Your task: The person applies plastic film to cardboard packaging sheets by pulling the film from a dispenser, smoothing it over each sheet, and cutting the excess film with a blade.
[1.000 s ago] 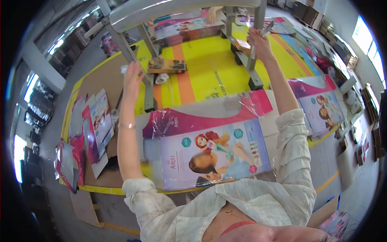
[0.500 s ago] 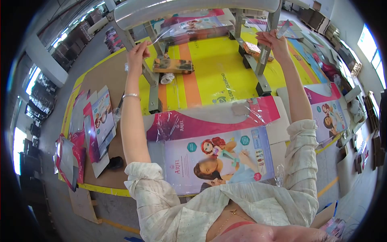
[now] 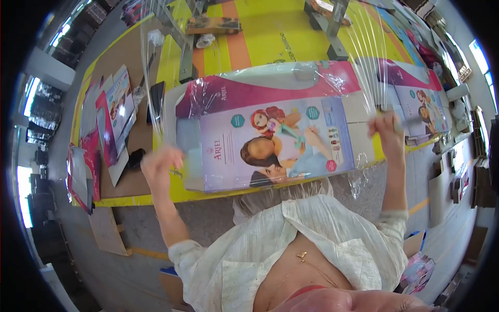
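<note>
A sheet of clear film (image 3: 382,83) stretches down from the frame above the table to both hands. My left hand (image 3: 162,164) is closed on its left edge, beside the lower left corner of the printed box sheet. At the right, my right hand (image 3: 386,129) is closed on the film's other edge, with a blurred blade sticking out beside the fingers. Between the hands lies the printed Ariel box sheet (image 3: 275,140), flat on the yellow table (image 3: 125,200), with shiny film over its pink top part.
Printed box pieces (image 3: 117,112) are stacked at the left, near a black object (image 3: 156,102). Another Ariel sheet (image 3: 421,106) lies at the right. Metal stand legs (image 3: 187,65) and a taped block (image 3: 213,25) are at the back.
Both hands have come down from the film roll toward the table's near edge, drawing the clear film with them. The view has tilted down, and the roll is out of sight.
</note>
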A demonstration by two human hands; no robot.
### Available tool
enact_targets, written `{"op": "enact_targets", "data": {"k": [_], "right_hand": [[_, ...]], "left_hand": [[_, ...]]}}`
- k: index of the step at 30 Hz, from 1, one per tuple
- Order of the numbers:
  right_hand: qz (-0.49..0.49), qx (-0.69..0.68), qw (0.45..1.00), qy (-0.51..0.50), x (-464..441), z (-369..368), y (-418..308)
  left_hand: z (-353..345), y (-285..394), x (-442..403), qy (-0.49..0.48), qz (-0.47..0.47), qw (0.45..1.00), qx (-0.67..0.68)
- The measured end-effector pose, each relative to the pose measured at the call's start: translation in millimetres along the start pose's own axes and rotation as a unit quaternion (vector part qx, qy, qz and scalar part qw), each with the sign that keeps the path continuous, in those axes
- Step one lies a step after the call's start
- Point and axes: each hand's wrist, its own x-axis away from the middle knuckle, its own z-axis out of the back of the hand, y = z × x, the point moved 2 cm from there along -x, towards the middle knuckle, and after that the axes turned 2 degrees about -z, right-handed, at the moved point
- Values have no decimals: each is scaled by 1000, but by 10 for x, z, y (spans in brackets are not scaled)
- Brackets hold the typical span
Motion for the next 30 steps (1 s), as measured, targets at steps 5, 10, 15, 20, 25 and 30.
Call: {"op": "enact_targets", "data": {"k": [5, 10, 15, 20, 25, 30], "right_hand": [[-122, 2, 991, 47, 1165, 145, 389], [-129, 68, 977, 158, 1402, 224, 978], [-137, 125, 963, 197, 1401, 406, 1098], [-90, 223, 936, 256, 1024, 942, 665], [48, 345, 891, 290, 30, 862, -585], [125, 516, 847, 29, -1244, -1158, -1297]], "left_hand": [[-108, -89, 1192, -98, 186, 974, 79], [-389, -654, 1627, -27, 370, 928, 17], [-380, -651, 1489, 17, 432, 901, -40], [-206, -565, 1219, -48, 500, 864, -31], [386, -480, 1059, -118, 524, 831, -144], [727, 128, 274, 60, 411, 839, -351]]}}
